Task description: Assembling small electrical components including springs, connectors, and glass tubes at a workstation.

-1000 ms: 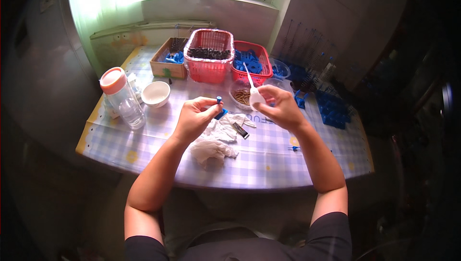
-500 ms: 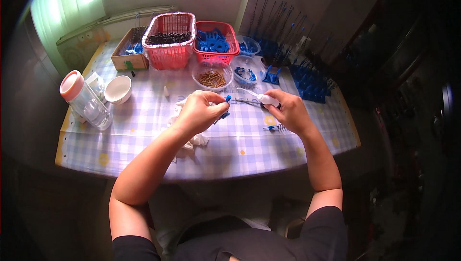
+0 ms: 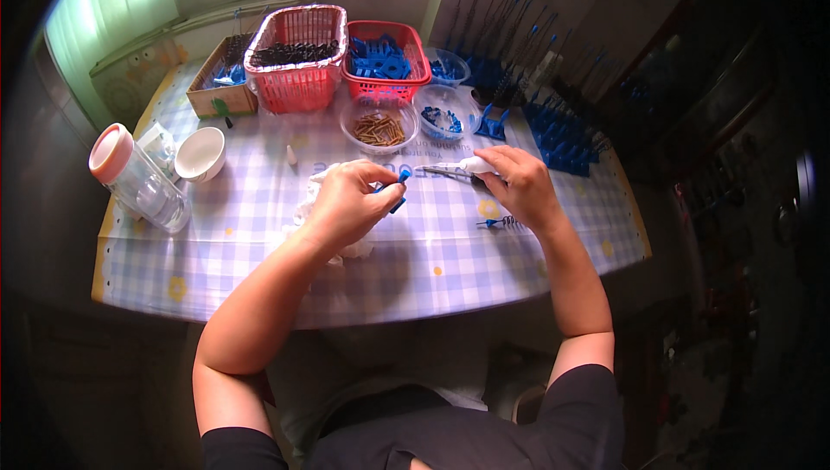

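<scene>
While the left hand (image 3: 350,204) pinches a small blue plastic piece (image 3: 400,187) between thumb and fingertips, the right hand (image 3: 521,186) is closed around a white squeeze applicator (image 3: 462,167) whose thin tip points left toward that piece; the two are close together just above the tablecloth, in the middle of the table. Compared with a second ago, both hands sit lower and nearer the table, the applicator has swung from upright to nearly level, and the view has tilted so the baskets lie farther up. A crumpled white cloth (image 3: 313,202) lies under the left wrist, and a small blue-handled brush (image 3: 500,223) lies just beside the right hand. Beyond stand a clear bowl of brown pieces (image 3: 379,129), a clear bowl of blue pieces (image 3: 443,117), two red baskets (image 3: 298,81), a cardboard box (image 3: 213,100), a white cup (image 3: 201,153) and a clear jar with a pink lid (image 3: 131,178). The table (image 3: 432,275) wears a blue-and-white checked cloth; it stands against a pale wall below a bright window.
</scene>
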{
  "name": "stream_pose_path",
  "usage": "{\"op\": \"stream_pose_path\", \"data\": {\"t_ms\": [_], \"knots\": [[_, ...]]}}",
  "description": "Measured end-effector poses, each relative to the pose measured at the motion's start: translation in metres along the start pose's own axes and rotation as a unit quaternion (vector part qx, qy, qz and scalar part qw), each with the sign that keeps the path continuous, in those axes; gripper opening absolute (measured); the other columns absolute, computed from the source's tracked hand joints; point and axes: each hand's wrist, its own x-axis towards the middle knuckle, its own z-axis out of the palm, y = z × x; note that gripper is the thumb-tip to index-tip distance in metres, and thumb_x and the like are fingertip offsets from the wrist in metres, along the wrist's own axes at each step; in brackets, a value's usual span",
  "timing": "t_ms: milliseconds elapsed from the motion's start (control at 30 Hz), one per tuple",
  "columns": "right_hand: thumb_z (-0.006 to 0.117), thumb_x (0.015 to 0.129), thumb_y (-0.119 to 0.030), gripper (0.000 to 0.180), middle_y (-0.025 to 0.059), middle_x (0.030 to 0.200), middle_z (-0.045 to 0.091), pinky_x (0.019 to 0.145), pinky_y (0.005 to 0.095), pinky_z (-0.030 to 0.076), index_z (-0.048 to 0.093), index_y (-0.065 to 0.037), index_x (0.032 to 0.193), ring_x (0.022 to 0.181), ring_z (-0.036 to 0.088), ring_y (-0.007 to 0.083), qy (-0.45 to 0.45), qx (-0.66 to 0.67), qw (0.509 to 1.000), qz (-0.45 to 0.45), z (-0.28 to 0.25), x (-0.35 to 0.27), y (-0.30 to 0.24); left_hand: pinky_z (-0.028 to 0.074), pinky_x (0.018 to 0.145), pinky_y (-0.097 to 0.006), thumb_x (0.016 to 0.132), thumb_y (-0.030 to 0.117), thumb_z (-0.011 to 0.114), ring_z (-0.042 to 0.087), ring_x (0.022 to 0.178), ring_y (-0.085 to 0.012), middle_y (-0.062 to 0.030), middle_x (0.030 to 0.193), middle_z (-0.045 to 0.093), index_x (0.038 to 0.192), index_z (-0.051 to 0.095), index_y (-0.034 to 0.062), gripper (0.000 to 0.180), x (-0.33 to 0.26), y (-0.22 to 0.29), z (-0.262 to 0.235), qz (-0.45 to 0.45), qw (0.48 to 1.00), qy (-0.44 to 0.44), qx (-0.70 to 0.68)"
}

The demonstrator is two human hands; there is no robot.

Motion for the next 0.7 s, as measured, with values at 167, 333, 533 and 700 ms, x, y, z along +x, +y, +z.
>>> {"op": "stream_pose_path", "data": {"t_ms": [167, 333, 533, 700], "knots": [[0.075, 0.071, -0.004, 0.032, 0.0112, 0.097, 0.069, 0.078, 0.0332, 0.054, 0.069, -0.003, 0.102, 0.089, 0.066, 0.0258, 0.004, -0.051, 0.998, -0.029, -0.001, 0.002, 0.001, 0.053, 0.069, -0.030, 0.080, 0.015, 0.069, 0.067, 0.075, -0.0194, -0.0147, 0.087, 0.069, 0.093, 0.071, -0.0034, 0.022, -0.002, 0.001, 0.000, -0.001, 1.000, -0.006, -0.017], [0.075, 0.071, -0.003, 0.031, 0.0126, 0.098, 0.069, 0.076, 0.0338, 0.055, 0.069, -0.004, 0.102, 0.087, 0.067, 0.0269, 0.008, -0.070, 0.997, -0.044, -0.008, 0.006, -0.002, 0.052, 0.068, -0.029, 0.081, 0.015, 0.069, 0.067, 0.075, -0.0178, -0.0140, 0.085, 0.069, 0.094, 0.071, -0.0036, 0.023, -0.003, -0.003, 0.001, 0.002, 0.999, -0.009, -0.036], [0.076, 0.070, -0.002, 0.031, 0.0118, 0.097, 0.070, 0.076, 0.0346, 0.055, 0.069, -0.003, 0.100, 0.086, 0.067, 0.0265, 0.008, -0.091, 0.994, -0.056, -0.016, 0.011, -0.004, 0.052, 0.067, -0.028, 0.081, 0.014, 0.069, 0.066, 0.073, -0.0157, -0.0128, 0.083, 0.069, 0.094, 0.071, -0.0036, 0.022, -0.001, -0.007, 0.001, 0.010, 0.999, -0.009, -0.042], [0.076, 0.069, -0.002, 0.031, 0.0113, 0.096, 0.070, 0.076, 0.0350, 0.055, 0.070, -0.003, 0.100, 0.086, 0.067, 0.0260, 0.011, -0.113, 0.991, -0.074, -0.018, 0.014, -0.003, 0.051, 0.066, -0.028, 0.081, 0.014, 0.069, 0.065, 0.073, -0.0148, -0.0121, 0.083, 0.068, 0.093, 0.071, -0.0035, 0.021, -0.002, -0.006, 0.001, -0.002, 0.999, -0.009, -0.053]]}}
